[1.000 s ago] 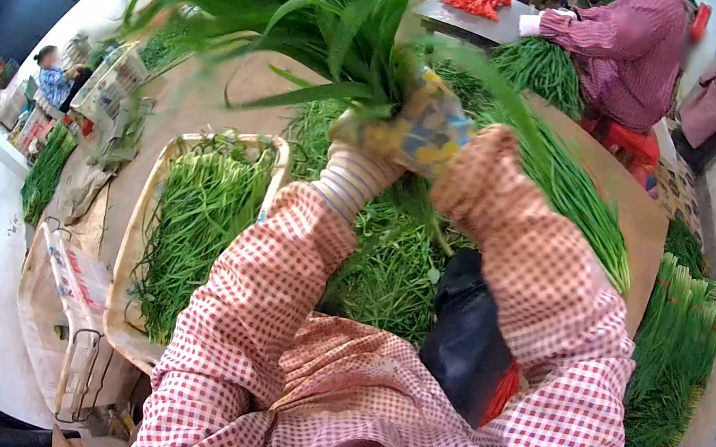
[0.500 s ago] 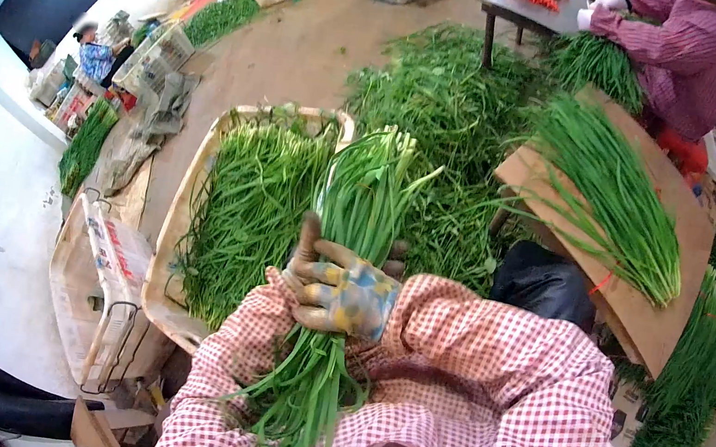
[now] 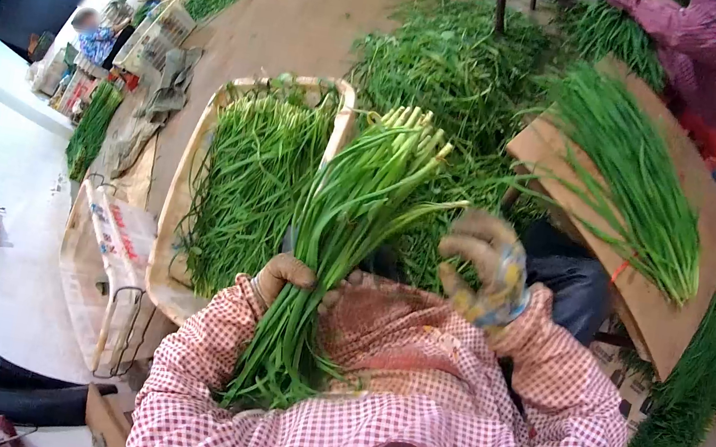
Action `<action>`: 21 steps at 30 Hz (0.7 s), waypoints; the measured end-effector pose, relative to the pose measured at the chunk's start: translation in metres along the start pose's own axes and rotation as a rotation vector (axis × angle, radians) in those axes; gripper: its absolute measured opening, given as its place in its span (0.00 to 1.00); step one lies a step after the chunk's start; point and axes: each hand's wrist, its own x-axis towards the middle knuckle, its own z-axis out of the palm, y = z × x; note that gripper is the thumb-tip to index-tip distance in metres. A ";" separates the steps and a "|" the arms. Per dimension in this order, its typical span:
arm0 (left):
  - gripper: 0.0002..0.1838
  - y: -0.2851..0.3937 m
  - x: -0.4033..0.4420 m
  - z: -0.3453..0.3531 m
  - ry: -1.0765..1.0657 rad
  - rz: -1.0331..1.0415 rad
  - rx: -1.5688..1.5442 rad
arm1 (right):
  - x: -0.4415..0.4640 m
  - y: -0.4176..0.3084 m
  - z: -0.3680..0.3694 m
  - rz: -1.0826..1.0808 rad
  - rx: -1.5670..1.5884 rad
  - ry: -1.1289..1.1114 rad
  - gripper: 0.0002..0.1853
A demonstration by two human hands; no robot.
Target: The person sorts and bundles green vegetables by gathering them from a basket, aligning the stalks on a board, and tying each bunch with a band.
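My left hand point(image 3: 285, 279), in a soiled work glove, is wrapped round the lower middle of a bunch of garlic chives point(image 3: 351, 199). The pale cut ends point up and to the right, and the leaf tips hang down over my checked sleeve and lap. To the right of the bunch, apart from it, my right hand point(image 3: 487, 267) is raised in a blue-and-yellow patterned glove. Its fingers are curved and apart, with nothing visible in them. Just left of the bunch, a cream plastic crate point(image 3: 173, 227) holds upright rows of chives point(image 3: 257, 180).
Loose greens point(image 3: 449, 60) lie heaped on the floor ahead. At right, a cardboard-topped stand point(image 3: 561, 185) bears a large bunch of chives point(image 3: 631, 183), with more chives point(image 3: 692, 389) beside it. A co-worker point(image 3: 708, 54) sits beyond. An upended crate point(image 3: 88, 302) stands at left.
My right hand has come off the bunch and moved right, its fingers now apart. The bunch has tilted, its cut ends leaning right, and my left hand holds it alone.
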 end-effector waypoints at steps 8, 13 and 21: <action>0.42 -0.062 -0.004 0.011 -0.066 -0.130 -0.059 | 0.024 0.011 0.017 -0.321 -0.254 -0.150 0.21; 0.42 -0.072 -0.020 0.008 0.107 -0.153 0.302 | -0.003 0.021 0.065 0.328 1.161 0.222 0.08; 0.43 -0.087 -0.046 -0.002 0.288 -0.056 0.963 | -0.011 0.149 0.013 0.925 0.496 0.492 0.14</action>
